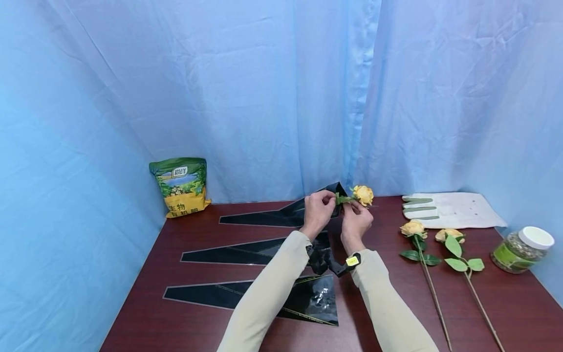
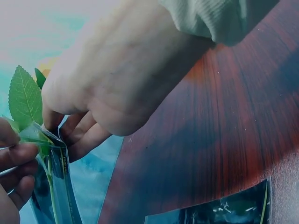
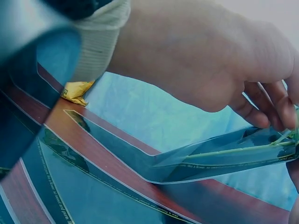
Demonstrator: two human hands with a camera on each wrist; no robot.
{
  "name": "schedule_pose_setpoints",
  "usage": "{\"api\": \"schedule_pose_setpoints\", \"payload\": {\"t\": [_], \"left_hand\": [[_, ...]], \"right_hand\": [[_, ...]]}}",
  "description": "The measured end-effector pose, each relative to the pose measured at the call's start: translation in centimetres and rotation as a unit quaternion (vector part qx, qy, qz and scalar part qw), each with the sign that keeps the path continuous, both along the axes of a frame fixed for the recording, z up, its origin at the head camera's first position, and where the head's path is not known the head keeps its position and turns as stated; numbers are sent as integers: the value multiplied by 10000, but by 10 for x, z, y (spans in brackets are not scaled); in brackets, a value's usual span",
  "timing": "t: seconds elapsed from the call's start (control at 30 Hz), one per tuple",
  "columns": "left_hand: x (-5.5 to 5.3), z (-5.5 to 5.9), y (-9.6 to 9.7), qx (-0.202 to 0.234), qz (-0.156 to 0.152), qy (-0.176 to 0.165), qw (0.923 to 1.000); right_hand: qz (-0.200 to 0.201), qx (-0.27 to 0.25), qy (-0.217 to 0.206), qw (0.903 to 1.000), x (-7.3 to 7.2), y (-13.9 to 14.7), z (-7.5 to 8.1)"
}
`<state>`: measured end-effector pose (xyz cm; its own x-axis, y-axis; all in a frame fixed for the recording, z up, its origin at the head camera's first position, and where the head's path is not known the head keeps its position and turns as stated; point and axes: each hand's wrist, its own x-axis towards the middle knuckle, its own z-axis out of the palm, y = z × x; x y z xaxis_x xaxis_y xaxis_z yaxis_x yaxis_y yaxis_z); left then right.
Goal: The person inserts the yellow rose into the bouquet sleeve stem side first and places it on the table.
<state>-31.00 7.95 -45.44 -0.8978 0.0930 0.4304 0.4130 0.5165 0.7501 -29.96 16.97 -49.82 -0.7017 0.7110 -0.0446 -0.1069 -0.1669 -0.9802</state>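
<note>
rose point(image 1: 363, 195) stands half-sleeved near table's point(image 1: 147, 313) far edge, left hand point(image 1: 318, 209) and right hand point(image 1: 356, 224) pinching sleeve point(image 1: 290, 213); two others point(image 1: 413, 228) lie bare.

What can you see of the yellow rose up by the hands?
The rose has a full, ruffled yellow bloom, veined green leaves and a slim green stem. In the head view its bloom points right, outside a dark, see-through sleeve that encloses the stem. The left hand and right hand are just below the bloom; whether their fingers touch leaves or only film is unclear.
</note>
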Motion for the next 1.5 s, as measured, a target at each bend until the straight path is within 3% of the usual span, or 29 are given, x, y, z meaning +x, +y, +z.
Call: {"api": "schedule_pose_setpoints", "payload": {"t": [0.3, 0.53, 0.73, 0.8, 0.93, 1.13, 1.27, 1.5], "left_hand": [[-5, -4, -9, 353, -506, -308, 9976], [-18, -7, -33, 504, -721, -365, 9955], [-28, -14, -60, 378, -1407, -764, 9864], [-31, -18, -67, 117, -1597, -953, 9825], [-35, -29, -74, -823, -1763, -1222, 9733], [-39, -46, -74, -2073, -1661, -1085, 9580], [-41, -51, -72, -2527, -1553, -1021, 9495], [-43, -50, -69, -2850, -1523, -918, 9419]], "right_hand": [[-79, -51, 56, 9999, -1, 2, 1], [-91, -164, 145, 9997, -1, 4, 1], [-48, -283, 213, 9994, -1, 5, 1], [-37, -377, 249, 9990, 0, 6, 1], [-17, -547, 305, 9980, 0, 6, 1], [151, -715, 391, 9966, 4, 3, 3], [261, -804, 516, 9951, 5, 2, 2], [439, -919, 582, 9931, 6, 1, -1]]}}
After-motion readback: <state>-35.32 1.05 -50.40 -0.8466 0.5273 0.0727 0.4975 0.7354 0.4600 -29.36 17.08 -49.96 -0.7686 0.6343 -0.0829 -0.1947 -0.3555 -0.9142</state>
